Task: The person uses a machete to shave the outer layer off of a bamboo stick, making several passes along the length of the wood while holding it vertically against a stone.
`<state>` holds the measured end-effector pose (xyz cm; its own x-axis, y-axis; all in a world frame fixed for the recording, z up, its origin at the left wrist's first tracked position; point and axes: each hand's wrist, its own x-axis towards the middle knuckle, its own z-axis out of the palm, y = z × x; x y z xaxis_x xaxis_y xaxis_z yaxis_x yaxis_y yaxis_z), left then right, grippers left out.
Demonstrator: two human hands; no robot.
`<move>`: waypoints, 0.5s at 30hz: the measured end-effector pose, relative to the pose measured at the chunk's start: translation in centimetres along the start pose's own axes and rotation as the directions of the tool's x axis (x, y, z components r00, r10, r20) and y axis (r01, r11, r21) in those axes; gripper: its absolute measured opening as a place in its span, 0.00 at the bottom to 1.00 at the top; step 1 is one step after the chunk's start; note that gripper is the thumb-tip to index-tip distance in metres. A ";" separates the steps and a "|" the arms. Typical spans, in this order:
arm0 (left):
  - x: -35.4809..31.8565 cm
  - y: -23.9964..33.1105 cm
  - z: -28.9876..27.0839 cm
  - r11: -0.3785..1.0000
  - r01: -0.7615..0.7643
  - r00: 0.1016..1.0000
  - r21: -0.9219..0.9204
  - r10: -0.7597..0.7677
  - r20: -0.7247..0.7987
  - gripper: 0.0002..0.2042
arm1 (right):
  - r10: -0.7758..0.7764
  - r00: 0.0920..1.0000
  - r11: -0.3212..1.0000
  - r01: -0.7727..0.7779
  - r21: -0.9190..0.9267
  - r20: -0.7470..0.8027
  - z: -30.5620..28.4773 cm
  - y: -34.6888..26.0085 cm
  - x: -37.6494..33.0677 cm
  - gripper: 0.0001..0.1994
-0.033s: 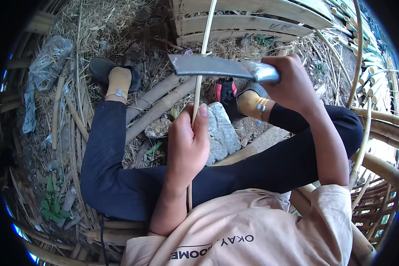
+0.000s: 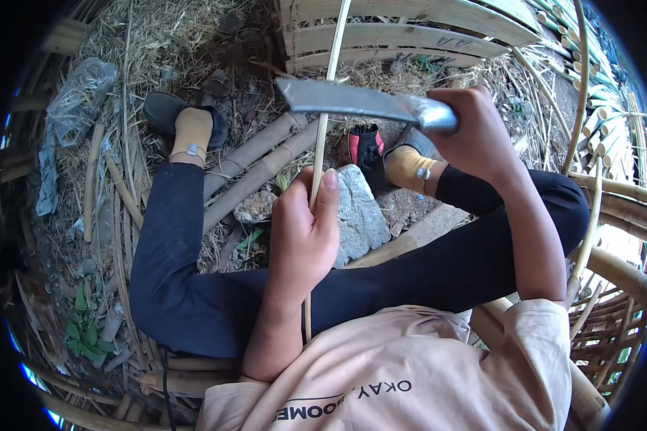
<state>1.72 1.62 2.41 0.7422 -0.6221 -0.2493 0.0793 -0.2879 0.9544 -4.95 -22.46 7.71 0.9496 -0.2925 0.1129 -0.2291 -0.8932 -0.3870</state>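
My left hand [image 2: 305, 233] is closed around a long thin bamboo strip [image 2: 320, 154], thumb pointing up along it. The strip runs from the far edge of the view, through the fist, and comes out below beside my forearm. In my right hand [image 2: 471, 133] is the handle of a machete [image 2: 359, 100], wrapped in something shiny at the blade end. Its broad grey blade points left and crosses the strip a short way beyond my left fist. Whether the edge bites into the strip I cannot tell. A grey rock [image 2: 359, 219] lies behind the left hand.
Bamboo poles [image 2: 266, 165] lie on the straw-covered ground between my feet. A wooden slatted crate [image 2: 402, 36] stands at the far side. At the far right are stacked bamboo pieces [image 2: 604, 122]. A red and black item [image 2: 364, 147] is by my right foot, a clear plastic bag [image 2: 86, 93] far left.
The machete blade and my right hand have shifted slightly farther away along the strip. My left hand stays where it was on the strip.
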 end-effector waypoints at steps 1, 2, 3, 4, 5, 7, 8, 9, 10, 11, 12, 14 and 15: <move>-0.1 0.1 -0.1 0.999 0.019 1.000 -0.044 -0.018 0.018 0.15 | -0.029 0.999 0.999 0.030 0.029 -0.032 -0.1 0.1 -0.1 0.13; -0.2 0.5 -0.4 0.993 0.063 0.996 -0.095 -0.056 0.076 0.13 | -0.014 0.999 0.999 0.016 0.049 -0.033 -0.2 0.5 -0.1 0.12; -0.4 0.9 -0.8 0.984 0.110 0.987 -0.142 -0.091 0.134 0.12 | 0.001 0.999 0.998 0.001 0.070 -0.033 -0.4 1.0 -0.1 0.12; -0.6 1.1 -1.2 0.970 0.159 0.973 -0.186 -0.123 0.194 0.10 | 0.016 0.999 0.996 -0.013 0.091 -0.032 -0.5 1.3 -0.2 0.14; -0.7 0.9 -1.6 0.964 0.148 0.961 -0.223 -0.087 0.261 0.09 | 0.014 0.998 0.994 -0.007 0.113 -0.061 -0.6 1.4 -0.2 0.14; -0.9 0.3 -2.2 0.945 0.134 0.922 -0.297 -0.009 0.387 0.07 | 0.084 0.996 0.988 -0.080 0.133 -0.019 -1.1 1.3 -0.3 0.12; -0.9 0.2 -2.4 0.948 0.156 0.897 -0.277 -0.019 0.441 0.07 | 0.119 0.993 0.983 -0.118 0.139 0.001 -1.4 1.2 -0.3 0.14; -1.0 0.3 -2.6 0.951 0.177 0.869 -0.255 -0.029 0.494 0.07 | 0.132 0.991 0.980 -0.135 0.143 0.032 -1.7 0.9 -0.4 0.14; -1.1 0.3 -2.7 0.953 0.197 0.838 -0.232 -0.040 0.545 0.07 | 0.085 0.996 0.989 -0.084 0.125 -0.003 -1.5 1.1 -0.4 0.14; -1.1 0.1 -2.6 0.947 0.194 0.804 -0.257 -0.004 0.595 0.08 | 0.037 0.999 0.994 -0.033 0.102 -0.035 -1.4 1.3 -0.5 0.14; -1.1 0.1 -2.6 0.931 0.282 0.778 -0.232 -0.081 0.623 0.09 | -0.012 0.998 0.997 0.017 0.078 -0.065 -1.3 1.4 -0.6 0.14; -1.0 0.6 -2.6 0.877 0.449 0.707 -0.170 -0.233 0.668 0.10 | -0.001 1.000 0.994 0.003 0.112 -0.015 -1.5 1.6 -0.7 0.13; -1.0 0.6 -2.4 0.867 0.462 0.718 -0.190 -0.239 0.653 0.10 | 0.002 1.000 0.991 -0.003 0.131 0.009 -1.5 1.6 -0.7 0.13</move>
<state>2.65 3.85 3.65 0.0792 -0.8536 -0.5149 0.5375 -0.3984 0.7432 -6.32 -24.22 8.38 0.9510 -0.2913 0.1034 -0.2025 -0.8399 -0.5036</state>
